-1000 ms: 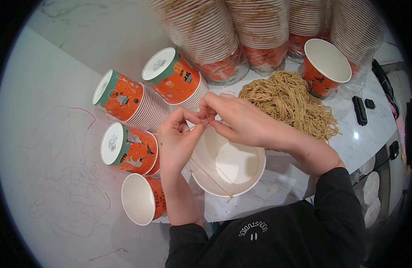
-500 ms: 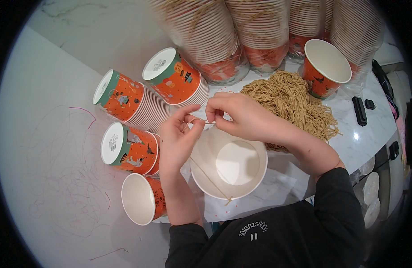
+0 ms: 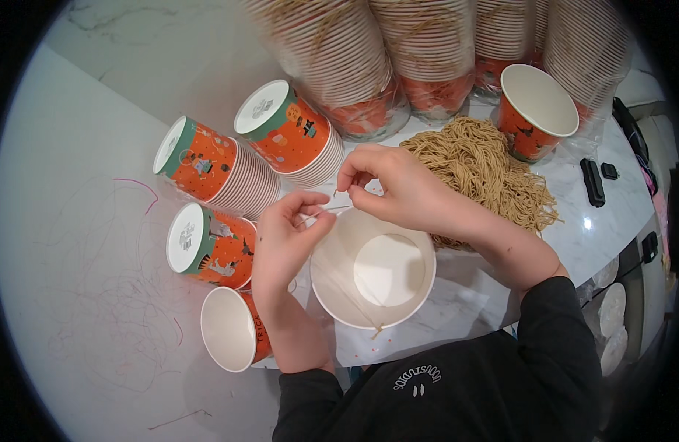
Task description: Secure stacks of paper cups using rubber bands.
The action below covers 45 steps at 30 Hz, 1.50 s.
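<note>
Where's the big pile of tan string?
In the head view, the pile of tan string lies right of centre, between the right hand and the open orange cup at upper right.

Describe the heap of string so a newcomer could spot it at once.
Find the white table, then the wrapped cup stacks along its far side. Between them and the right forearm lies the heap, beside an open cup. It is tan, loose and tangled, unlike the stiff, round cups nearby.

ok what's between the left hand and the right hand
In the head view, a thin, pale string spans between the left hand and the right hand; whether it touches the right is unclear.
</note>
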{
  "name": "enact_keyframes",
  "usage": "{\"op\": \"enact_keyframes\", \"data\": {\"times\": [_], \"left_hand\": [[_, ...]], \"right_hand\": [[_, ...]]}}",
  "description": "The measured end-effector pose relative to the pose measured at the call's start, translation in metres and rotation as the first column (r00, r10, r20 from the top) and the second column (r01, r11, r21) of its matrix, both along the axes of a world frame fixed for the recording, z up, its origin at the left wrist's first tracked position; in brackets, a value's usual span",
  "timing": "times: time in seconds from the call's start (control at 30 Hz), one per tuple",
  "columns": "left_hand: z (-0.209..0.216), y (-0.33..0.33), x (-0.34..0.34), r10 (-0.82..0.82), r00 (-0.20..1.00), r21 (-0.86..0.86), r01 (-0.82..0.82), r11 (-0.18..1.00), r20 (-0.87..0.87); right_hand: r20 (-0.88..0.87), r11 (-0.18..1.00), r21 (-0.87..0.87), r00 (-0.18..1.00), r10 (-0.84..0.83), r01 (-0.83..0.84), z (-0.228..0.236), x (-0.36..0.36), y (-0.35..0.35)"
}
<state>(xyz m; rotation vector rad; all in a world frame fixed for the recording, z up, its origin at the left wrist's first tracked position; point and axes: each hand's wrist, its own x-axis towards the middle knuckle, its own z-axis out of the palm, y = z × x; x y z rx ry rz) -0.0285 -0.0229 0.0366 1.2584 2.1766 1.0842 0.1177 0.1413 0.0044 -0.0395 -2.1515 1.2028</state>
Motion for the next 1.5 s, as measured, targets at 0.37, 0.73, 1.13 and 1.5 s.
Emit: {"op": "enact_keyframes", "data": {"times": [0.37,0.73,1.13,1.5], "left_hand": [[0.01,-0.007,0.019,-0.013,0.979,0.213,0.057,0.975,-0.203],[0.0,0.009,0.009,-0.056,0.927,0.228,-0.033,0.973,0.372],[-0.014,0.018,-0.013,-0.015,0.878,0.11,-0.043,0.993,0.478],[-0.021,0.021,-0.02,-0.015,0.841,0.172,-0.093,0.981,0.542]], "right_hand": [[0.001,1.0,-0.005,1.0,0.029,-0.029,0.002,0.001,-0.004],[-0.005,0.989,0.031,0.989,0.146,-0.146,0.004,0.003,-0.005],[0.135,0.991,-0.067,0.983,0.123,-0.114,0.005,0.004,-0.014],[0.029,1.0,0.007,1.0,0.004,-0.004,-0.006,-0.005,-0.017]]}}
